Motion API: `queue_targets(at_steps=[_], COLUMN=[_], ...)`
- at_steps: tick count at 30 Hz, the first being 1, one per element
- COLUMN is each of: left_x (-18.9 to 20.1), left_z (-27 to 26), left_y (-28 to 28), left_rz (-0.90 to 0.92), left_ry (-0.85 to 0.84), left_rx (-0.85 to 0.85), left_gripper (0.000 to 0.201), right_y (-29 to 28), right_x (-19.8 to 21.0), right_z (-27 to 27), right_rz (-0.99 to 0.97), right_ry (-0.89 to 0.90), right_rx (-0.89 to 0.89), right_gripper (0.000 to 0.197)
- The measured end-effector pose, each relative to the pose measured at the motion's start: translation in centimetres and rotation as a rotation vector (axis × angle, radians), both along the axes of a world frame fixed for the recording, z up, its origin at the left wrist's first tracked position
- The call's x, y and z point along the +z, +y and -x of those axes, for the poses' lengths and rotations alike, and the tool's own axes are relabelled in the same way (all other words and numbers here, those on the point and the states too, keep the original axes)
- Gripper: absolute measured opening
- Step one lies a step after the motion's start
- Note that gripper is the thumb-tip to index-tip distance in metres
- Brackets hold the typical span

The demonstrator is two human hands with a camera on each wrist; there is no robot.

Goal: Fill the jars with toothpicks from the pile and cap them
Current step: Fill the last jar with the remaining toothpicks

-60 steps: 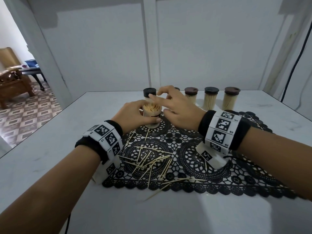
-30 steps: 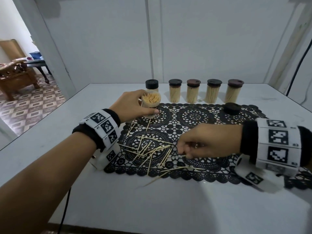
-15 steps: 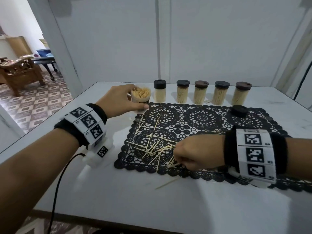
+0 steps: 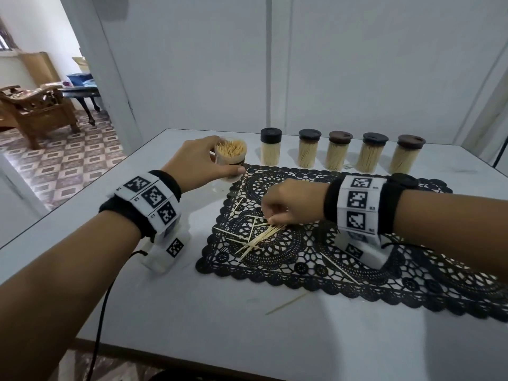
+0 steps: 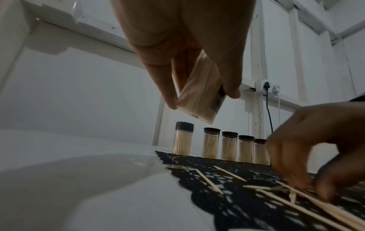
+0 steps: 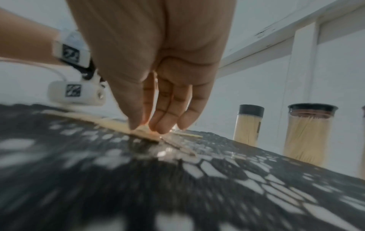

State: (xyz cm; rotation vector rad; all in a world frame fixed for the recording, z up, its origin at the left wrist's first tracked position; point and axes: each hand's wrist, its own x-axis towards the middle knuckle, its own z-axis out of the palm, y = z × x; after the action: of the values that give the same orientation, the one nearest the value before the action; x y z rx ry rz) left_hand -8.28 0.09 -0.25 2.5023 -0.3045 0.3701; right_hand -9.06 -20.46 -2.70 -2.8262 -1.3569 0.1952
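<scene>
Wooden toothpicks [image 4: 255, 237] lay scattered on the black lace mat [image 4: 343, 259], and the right hand [image 4: 291, 204] had come down on them from the open jar [image 4: 230, 158], where it had been two seconds before. Half a second earlier it was already on the pile; now its fingertips [image 6: 158, 126] pinched a small bundle gathered from the mat's 9 o'clock half. In the right wrist view the bundle was touching the lace, not yet lifted. I judged another load was on its way to the jar, which looked nearly full.

The left hand [image 4: 198, 163] had carried the jar from over the mat out past its 10 o'clock corner, and gripped it round the wall, clear of the table [image 4: 192, 325]. The left wrist view showed it held tilted, with its long axis leaning and its mouth up toward the palm.

The pinched bundle's long axis ran from 2 o'clock, under the fingers, to 8 o'clock. Two strays lay toward 5 o'clock, one on the bare table.

Five capped jars [image 4: 336, 154] stood upright in a row at 12 o'clock. A loose lid [image 4: 404, 180] sat on the mat at 2 o'clock, partly hidden by the wrist.
</scene>
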Motion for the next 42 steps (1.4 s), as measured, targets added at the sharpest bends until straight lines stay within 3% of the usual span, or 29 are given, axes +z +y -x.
queue_targets(at_steps=[3,6,10,20,25,29,35,42], left_x=[0.0,-0.1,-0.4,-0.9,-1.0,-1.2,-1.4,-1.5], left_z=[0.0,-0.2,-0.6,-1.3,-1.3,-1.2,-1.4,-1.5], left_y=[-0.1,-0.1,-0.4,-1.2,-1.6,-2.0,-2.1,-2.0], left_rz=[0.054,0.049,0.046,0.019,0.014,0.008,-0.001,-0.010], left_ry=[-0.026,-0.032,-0.029,-0.039,-0.043,-0.027,-0.026,-0.019], left_rx=[0.005,-0.005,-0.010,-0.042,-0.057,-0.076,-0.074,-0.072], left_gripper=[0.051,0.051,0.051,0.052,0.054,0.055,0.055,0.055], right_y=[1.0,2.5,4.2,1.3,0.0,-0.4,-0.3,-0.6], right_x=[0.3,0.2,0.0,0.9,1.0,0.8,0.5,0.2], right_z=[-1.4,-2.4,-3.3,-2.4,-3.1,-3.9,-3.8,-3.0], right_rz=[-0.011,0.124,0.254,0.155,0.035,0.206,0.220,0.087], right_ry=[-0.052,-0.071,-0.040,0.043,-0.007,-0.045,-0.088,-0.024], right_rx=[0.002,0.042,0.097,0.130,0.052,-0.041,-0.030,-0.122], right_gripper=[0.028,0.052,0.066,0.033,0.041,0.046,0.018,0.014])
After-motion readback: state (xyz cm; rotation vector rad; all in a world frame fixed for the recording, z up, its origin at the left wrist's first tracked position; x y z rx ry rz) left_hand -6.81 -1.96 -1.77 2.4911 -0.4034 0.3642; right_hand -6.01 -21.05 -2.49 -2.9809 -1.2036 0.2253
